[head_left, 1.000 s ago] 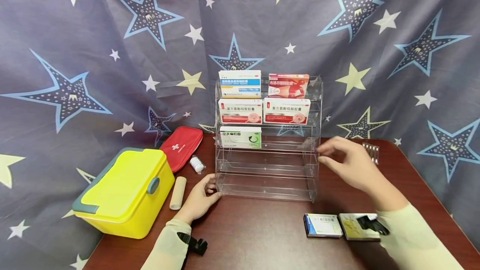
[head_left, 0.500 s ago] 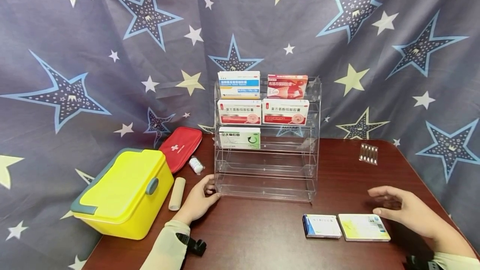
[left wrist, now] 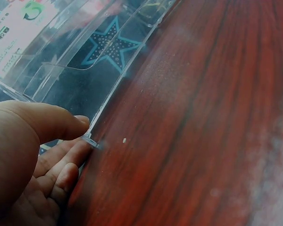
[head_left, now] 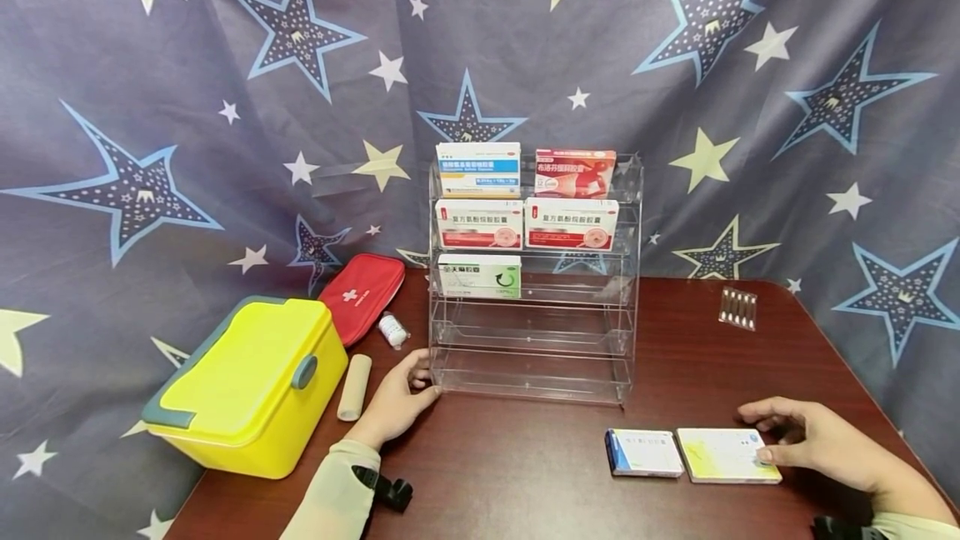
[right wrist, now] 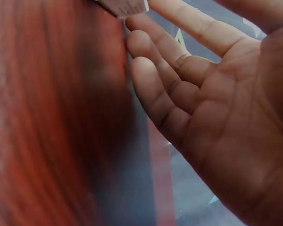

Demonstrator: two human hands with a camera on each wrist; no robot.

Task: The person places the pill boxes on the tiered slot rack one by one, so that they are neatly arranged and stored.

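Observation:
My left hand (head_left: 401, 398) holds the lower left front corner of a clear acrylic tiered display rack (head_left: 525, 390). In the left wrist view the thumb (left wrist: 61, 121) lies on that corner, with the other fingers behind it. My right hand (head_left: 817, 440) is at the right end of a yellow-and-white medicine box (head_left: 727, 455) lying flat on the table. Its thumb overlaps the box's end and its fingers reach past the back edge. In the right wrist view the fingers (right wrist: 151, 84) are loosely extended beside the box's end (right wrist: 127, 7). A blue-and-white medicine box (head_left: 645, 452) lies just left.
Several medicine boxes stand on the rack's upper tiers, including a green-and-white one (head_left: 480, 276). To the left are a yellow storage case (head_left: 247, 390), a red first-aid pouch (head_left: 363, 294), a small white bottle (head_left: 392, 329) and a beige roll (head_left: 355, 387). A blister pack (head_left: 738, 308) lies back right.
My right hand has moved from the rack's right side down to the right end of the yellow-and-white medicine box. The left hand stays at the rack's corner.

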